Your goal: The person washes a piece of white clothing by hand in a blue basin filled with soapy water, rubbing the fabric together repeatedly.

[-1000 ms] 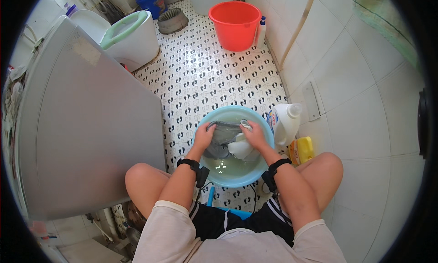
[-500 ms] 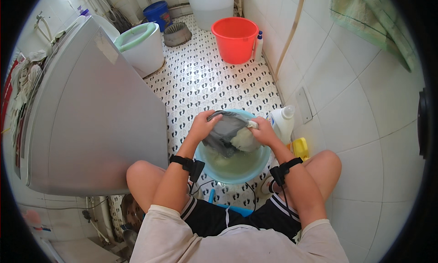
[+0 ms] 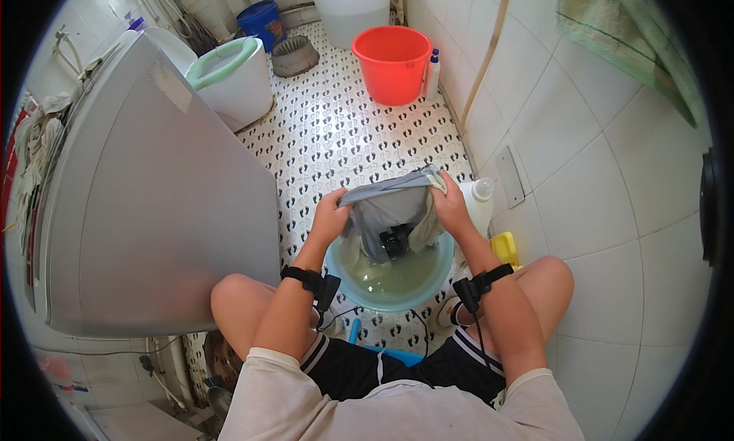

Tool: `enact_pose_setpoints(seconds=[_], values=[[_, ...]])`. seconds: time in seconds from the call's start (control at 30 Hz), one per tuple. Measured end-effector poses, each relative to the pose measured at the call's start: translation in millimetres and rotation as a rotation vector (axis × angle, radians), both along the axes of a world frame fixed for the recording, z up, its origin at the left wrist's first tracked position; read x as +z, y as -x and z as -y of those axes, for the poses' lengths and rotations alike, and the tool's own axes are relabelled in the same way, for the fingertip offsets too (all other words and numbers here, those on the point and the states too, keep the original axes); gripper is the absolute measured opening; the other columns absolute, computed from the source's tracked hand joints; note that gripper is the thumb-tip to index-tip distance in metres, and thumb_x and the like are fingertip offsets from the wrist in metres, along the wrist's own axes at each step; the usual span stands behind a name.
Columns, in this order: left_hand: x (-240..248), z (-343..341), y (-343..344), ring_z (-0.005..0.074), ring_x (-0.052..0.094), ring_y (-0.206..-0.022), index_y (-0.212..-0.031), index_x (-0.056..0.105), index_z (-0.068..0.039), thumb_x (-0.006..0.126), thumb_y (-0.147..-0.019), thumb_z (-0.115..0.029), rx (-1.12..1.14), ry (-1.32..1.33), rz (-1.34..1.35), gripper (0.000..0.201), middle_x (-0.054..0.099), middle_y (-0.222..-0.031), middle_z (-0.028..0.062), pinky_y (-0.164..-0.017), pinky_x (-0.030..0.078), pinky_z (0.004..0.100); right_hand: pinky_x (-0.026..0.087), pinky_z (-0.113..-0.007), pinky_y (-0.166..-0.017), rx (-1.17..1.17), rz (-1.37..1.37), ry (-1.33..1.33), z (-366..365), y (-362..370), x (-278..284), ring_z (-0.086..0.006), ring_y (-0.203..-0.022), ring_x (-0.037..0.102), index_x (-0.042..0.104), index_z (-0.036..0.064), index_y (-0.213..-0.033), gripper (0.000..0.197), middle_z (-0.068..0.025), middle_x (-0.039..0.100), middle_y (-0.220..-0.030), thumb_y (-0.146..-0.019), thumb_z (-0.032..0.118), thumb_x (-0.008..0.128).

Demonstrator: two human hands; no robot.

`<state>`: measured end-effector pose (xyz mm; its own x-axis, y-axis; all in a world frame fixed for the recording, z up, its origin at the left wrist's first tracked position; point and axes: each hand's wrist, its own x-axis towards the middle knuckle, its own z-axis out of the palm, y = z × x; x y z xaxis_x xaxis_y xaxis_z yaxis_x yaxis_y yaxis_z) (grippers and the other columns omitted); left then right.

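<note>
A wet grey garment (image 3: 388, 205) is stretched between my hands above a light blue basin (image 3: 390, 308) on the floor. My left hand (image 3: 331, 215) is closed on one end of its upper edge. My right hand (image 3: 451, 205) grips the other end, where a pale patch of cloth shows. The lower part of the garment hangs into the cloudy water (image 3: 386, 282). A black patch (image 3: 394, 240) shows near its lower middle; I cannot tell whether it belongs to the garment. Paler cloth hangs down beside my right hand.
A white bottle (image 3: 480, 200) and a yellow container (image 3: 504, 248) stand right of the basin, by the tiled wall. Further off are a red bucket (image 3: 392, 66), a slim white bottle (image 3: 433, 75), a toilet (image 3: 241, 97) and a blue bucket (image 3: 261, 25). A large grey appliance (image 3: 168, 204) fills the left.
The garment has been raised and pulled wide between my hands, its upper edge now stretched out. My right hand has moved up and slightly right; my left hand has shifted slightly left.
</note>
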<state>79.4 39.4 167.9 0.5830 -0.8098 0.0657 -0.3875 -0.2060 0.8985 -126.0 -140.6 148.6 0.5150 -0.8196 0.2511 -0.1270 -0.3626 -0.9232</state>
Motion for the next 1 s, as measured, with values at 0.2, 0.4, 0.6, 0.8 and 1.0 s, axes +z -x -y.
enact_pose_setpoints(seconds=[0.2,0.4,0.6,0.8,1.0], values=[[-4,8,14,0.0077,0.048,-0.073,-0.101,0.058,-0.003,0.056,-0.090,-0.012,0.015,0.139,-0.545,0.014,0.056,-0.083,-0.0026,-0.065,0.038,0.0237,0.044,-0.031,-0.089,0.149,0.076,-0.250,-15,-9,8,-0.0219,-0.101,0.061,0.054,-0.0072,-0.122,0.043,-0.0161,0.065,-0.111,-0.090,0.021,0.057],[-11,26,31,0.0079,0.051,-0.081,-0.094,0.050,-0.009,0.051,-0.099,-0.034,0.148,0.449,-1.002,0.025,0.053,-0.086,-0.0004,-0.074,0.042,0.0251,0.044,-0.029,-0.079,0.279,0.365,-0.302,-50,-9,33,-0.0173,-0.087,0.055,0.058,-0.0048,-0.105,0.032,-0.0090,0.062,-0.094,-0.090,0.023,0.056],[-4,29,51,0.0104,0.050,-0.072,-0.088,0.049,-0.010,0.041,-0.102,-0.042,0.348,0.421,-0.819,0.036,0.053,-0.081,0.0008,-0.070,0.044,0.0275,0.040,-0.039,-0.060,0.364,0.145,0.220,-73,-30,56,-0.0329,-0.066,0.052,0.051,-0.0030,-0.079,0.029,-0.0176,0.048,-0.072,-0.089,0.023,0.060],[19,41,95,0.0052,0.037,-0.064,-0.073,0.051,-0.003,0.043,-0.104,-0.030,0.239,0.357,-0.501,0.041,0.046,-0.067,-0.0035,-0.056,0.034,0.0257,0.043,-0.043,-0.060,0.001,0.129,0.073,-84,-51,38,-0.0395,-0.067,0.057,0.053,-0.0019,-0.084,0.024,-0.0217,0.056,-0.074,-0.092,0.021,0.057],[-1,36,70,0.0034,0.037,-0.062,-0.077,0.055,-0.004,0.044,-0.103,-0.032,0.379,0.376,-0.529,0.040,0.046,-0.067,-0.0052,-0.054,0.034,0.0231,0.046,-0.044,-0.060,0.095,0.138,0.083,-105,-54,53,-0.0436,-0.068,0.060,0.055,-0.0001,-0.088,0.026,-0.0244,0.059,-0.071,-0.095,0.024,0.055]])
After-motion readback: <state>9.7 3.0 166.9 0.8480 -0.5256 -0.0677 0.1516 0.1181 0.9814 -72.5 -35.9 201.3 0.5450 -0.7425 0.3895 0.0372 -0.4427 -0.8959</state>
